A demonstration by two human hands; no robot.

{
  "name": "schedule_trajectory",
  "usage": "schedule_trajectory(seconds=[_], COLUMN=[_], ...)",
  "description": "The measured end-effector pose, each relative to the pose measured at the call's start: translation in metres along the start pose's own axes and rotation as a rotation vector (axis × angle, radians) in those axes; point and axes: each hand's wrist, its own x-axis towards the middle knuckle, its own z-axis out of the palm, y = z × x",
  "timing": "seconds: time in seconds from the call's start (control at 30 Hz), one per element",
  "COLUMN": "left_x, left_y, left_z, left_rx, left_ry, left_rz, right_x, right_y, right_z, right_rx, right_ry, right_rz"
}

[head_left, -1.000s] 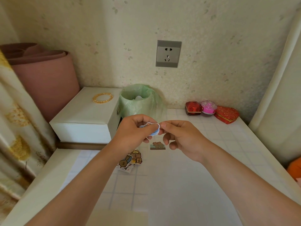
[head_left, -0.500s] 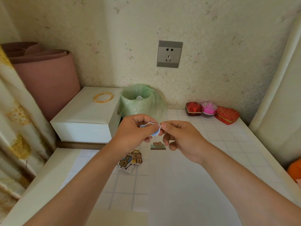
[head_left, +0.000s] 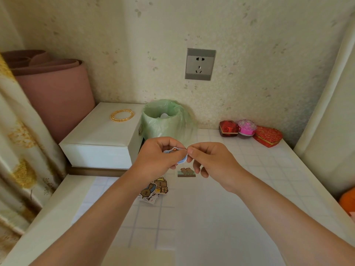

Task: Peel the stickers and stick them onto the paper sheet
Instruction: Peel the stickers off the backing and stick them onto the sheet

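Note:
A small blue and white sticker [head_left: 175,150] is held in the air above the table. My left hand [head_left: 159,158] grips its left part, and my right hand [head_left: 209,160] pinches its right edge with thumb and forefinger. Below them a white paper sheet [head_left: 221,223] lies on the tiled table. One brown animal sticker [head_left: 186,172] lies flat on the sheet just under my right hand. A small pile of cartoon stickers [head_left: 154,189] lies to the lower left, partly hidden by my left forearm.
A green-lined bin [head_left: 165,120] stands behind my hands. A white box [head_left: 101,137] with a gold bangle [head_left: 122,115] is at the left, beside a pink roll [head_left: 51,89]. Red and pink trinket boxes [head_left: 249,131] sit at the back right. A curtain hangs at the left.
Both hands stay together on the blue sticker and have barely moved. The view has shifted slightly.

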Motion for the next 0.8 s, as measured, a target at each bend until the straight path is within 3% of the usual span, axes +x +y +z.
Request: schedule_trajectory(seconds=[0.2, 0.6, 0.8], left_x=[-0.0002, -0.0009, -0.0025], left_y=[0.0015, 0.0036, 0.0036], left_z=[0.0028, 0.0033, 0.0016], left_rx=[0.014, -0.061, -0.045], left_ry=[0.023, 0.031, 0.039], left_rz=[0.009, 0.005, 0.005], right_x=[-0.0009, -0.0003, -0.0001], right_y=[0.0006, 0.0024, 0.0018], right_z=[0.0031, 0.0039, 0.0034], right_rx=[-0.027, 0.313, 0.227], right_ry=[0.037, -0.029, 0.000], right_rz=[-0.016, 0.129, 0.087])
